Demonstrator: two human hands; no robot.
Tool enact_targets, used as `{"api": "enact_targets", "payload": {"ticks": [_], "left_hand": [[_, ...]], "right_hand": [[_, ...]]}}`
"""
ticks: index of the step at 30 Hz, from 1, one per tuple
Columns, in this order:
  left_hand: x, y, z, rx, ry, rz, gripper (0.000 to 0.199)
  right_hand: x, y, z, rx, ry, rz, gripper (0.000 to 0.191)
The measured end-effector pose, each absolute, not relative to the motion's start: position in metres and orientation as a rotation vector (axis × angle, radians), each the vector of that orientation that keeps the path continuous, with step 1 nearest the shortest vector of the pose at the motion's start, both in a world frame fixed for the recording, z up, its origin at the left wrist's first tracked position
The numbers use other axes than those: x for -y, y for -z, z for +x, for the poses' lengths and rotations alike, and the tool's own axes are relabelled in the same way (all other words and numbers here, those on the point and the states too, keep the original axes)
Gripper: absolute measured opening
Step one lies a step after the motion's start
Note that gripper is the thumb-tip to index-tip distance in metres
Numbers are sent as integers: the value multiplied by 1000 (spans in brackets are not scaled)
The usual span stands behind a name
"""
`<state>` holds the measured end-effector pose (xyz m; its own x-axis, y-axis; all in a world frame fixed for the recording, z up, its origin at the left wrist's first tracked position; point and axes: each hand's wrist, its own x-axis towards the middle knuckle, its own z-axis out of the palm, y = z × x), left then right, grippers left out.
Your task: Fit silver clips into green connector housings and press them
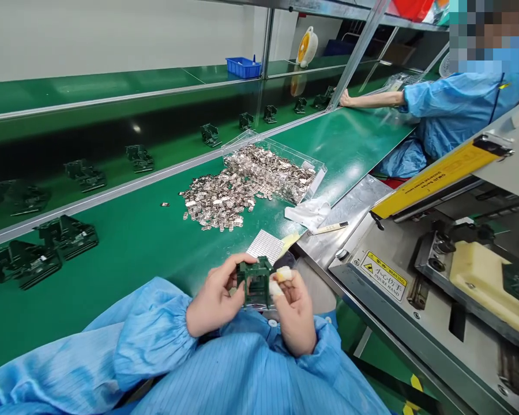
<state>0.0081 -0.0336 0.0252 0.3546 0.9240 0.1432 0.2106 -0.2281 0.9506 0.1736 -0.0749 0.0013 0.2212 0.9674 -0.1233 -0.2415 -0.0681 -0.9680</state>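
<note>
Close to my body, both hands hold a dark green plastic frame (258,279) with an opening in its middle. My left hand (218,297) is closed round its left side, thumb in front. On the other side, my right hand (294,308) pinches the frame's right edge; pale covers wrap the thumb and a finger. Whether a small piece sits between those right fingers is hidden. Just beyond the frame lies a white gridded sheet (266,245). Farther off, a heap of small silvery metal pieces (218,199) spills from a clear plastic tray (315,187).
Similar dark green frames (69,236) stand at left, with several more along the conveyor (168,153). A white cloth (309,213) and a pen (331,227) lie right of the tray. A machine (389,276) with a warning label borders my right. A co-worker's arm (372,100) reaches across the far bench.
</note>
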Motion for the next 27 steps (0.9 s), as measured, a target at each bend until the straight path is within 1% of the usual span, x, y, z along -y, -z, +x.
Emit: {"api": "enact_targets", "payload": {"ticks": [3,6,12,17,20,27], "left_hand": [[6,-28,12,-1037,-1125,1569,27],[-23,-24,33,-981,-1189,1480,33],[-42,-7,77,-798,-1085,1293,37],[-36,-6,70,-802,-1048,1189,41],[-35,-6,68,-829,-1082,1145,41],[-28,-2,89,-783,-1141,1101,34]], "right_hand": [[74,17,193,836,-1112,-1364,34],[66,30,197,939,-1138,-1420,38],[46,41,175,953,-1102,-1404,31],[54,57,163,940,-1094,-1356,31],[61,61,158,939,-1092,-1317,27],[64,59,163,899,-1011,-1272,20]]}}
